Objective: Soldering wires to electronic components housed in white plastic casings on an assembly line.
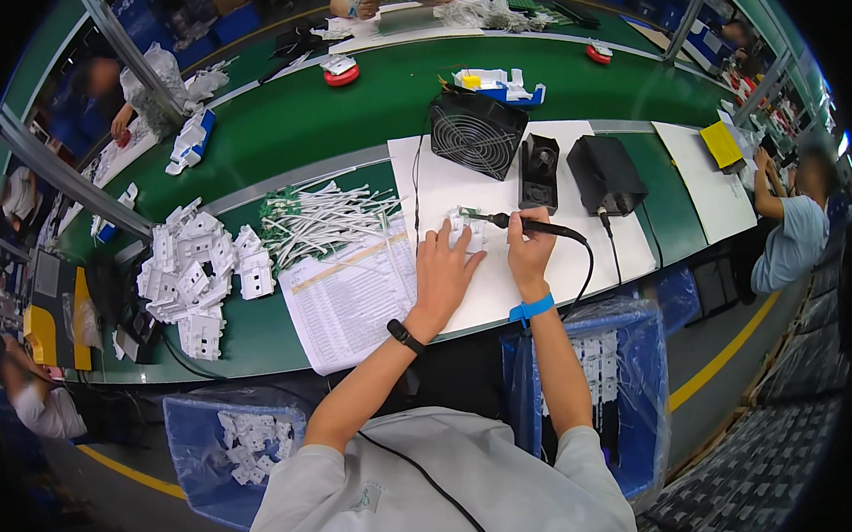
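Note:
My right hand point(531, 256) grips a black soldering iron point(490, 217) like a pen, its tip pointing left. The tip is at a small green circuit board on a white plastic housing point(465, 232), which lies on a white work sheet point(501, 293). My left hand point(445, 272) is at the near side of this housing, fingertips on it, holding it against the sheet. Its fingers partly hide the housing. Whether the tip touches the board is too small to tell.
Behind my hands stand a black fan point(474, 135), a black iron holder point(539, 176) and a black box with a cable point(608, 174). Leftward lie a printed paper point(353, 306), white-wired green boards point(323, 219) and piled white housings point(193, 265). Lined blue bins point(176, 436) flank me. Co-workers sit around.

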Available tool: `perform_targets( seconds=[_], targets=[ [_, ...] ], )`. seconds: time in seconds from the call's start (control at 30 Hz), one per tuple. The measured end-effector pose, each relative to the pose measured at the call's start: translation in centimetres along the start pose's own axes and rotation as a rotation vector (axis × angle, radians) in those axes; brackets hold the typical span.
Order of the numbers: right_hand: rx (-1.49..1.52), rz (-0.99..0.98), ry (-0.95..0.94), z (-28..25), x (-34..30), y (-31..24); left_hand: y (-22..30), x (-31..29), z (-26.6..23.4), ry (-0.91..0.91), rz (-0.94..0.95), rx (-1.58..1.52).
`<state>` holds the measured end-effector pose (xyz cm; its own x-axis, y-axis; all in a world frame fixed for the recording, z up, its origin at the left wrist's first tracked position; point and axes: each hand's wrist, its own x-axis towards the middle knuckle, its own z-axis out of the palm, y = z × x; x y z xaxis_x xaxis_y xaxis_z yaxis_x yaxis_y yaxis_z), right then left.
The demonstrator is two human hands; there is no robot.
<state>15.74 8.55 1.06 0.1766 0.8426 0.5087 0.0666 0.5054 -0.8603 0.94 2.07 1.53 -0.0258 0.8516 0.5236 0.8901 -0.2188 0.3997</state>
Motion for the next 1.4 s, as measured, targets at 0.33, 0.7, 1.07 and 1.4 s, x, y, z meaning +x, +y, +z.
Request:
perform_targets(
  seconds=[0.33, 0.7, 1.07, 1.4],
  targets=[
    [-0.070, 0.005, -0.067, 0.2, 0.0, 0.2, -0.4, -0.2, 0.1, -0.022, 0.007, -0.023],
    [-0.066, 0.019, -0.084, 0.3, 0.0, 0.2, -0.4, -0.1, 0.1, -0.015, 0.002, -0.014],
    [-0.046, 0.044, -0.084, 0.2, 0.0, 0.5, -0.3, -0.1, 0.1, -0.013, 0.002, -0.024],
    [0.044, 0.011, 0.083, 0.2, 0.2, -0.1, -0.2, -0.2, -0.1, -0.022, -0.010, -0.016]
  ],
)
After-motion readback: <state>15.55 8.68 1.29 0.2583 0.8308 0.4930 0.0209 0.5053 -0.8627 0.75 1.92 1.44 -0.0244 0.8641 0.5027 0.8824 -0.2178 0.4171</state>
